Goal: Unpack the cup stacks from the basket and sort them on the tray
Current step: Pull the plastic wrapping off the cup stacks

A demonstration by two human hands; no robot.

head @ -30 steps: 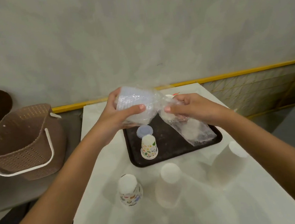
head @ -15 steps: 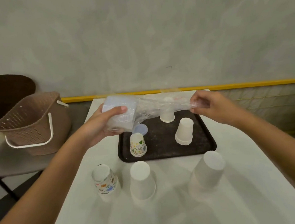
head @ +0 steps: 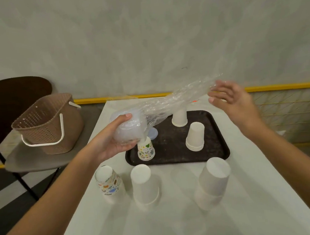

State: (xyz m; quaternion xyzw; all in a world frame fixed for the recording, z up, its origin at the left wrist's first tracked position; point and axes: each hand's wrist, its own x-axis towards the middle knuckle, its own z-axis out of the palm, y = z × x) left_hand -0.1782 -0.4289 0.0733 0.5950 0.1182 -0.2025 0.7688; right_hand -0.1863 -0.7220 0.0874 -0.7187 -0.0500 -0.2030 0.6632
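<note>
My left hand (head: 113, 141) grips a stack of pale blue cups (head: 128, 128) still inside a clear plastic sleeve (head: 173, 99), held above the black tray's (head: 174, 157) left side. The sleeve stretches up and right to my right hand (head: 229, 99), whose fingers are spread at its loose end. On the tray stand a patterned cup stack (head: 145, 150), two white cup stacks (head: 195, 136) (head: 179, 117) and a blue cup (head: 153, 133), partly hidden. In front of the tray stand a patterned stack (head: 109, 183) and two white stacks (head: 144, 184) (head: 213, 181).
A brown woven basket (head: 48, 124) with a white handle sits on a chair (head: 41, 157) left of the white table (head: 178, 218). A grey wall with a yellow strip (head: 279, 87) runs behind the table.
My right hand has risen and moved right, and its fingers have loosened on the sleeve's end. The sleeve now slants upward. My left hand with the stack has dropped slightly toward the tray.
</note>
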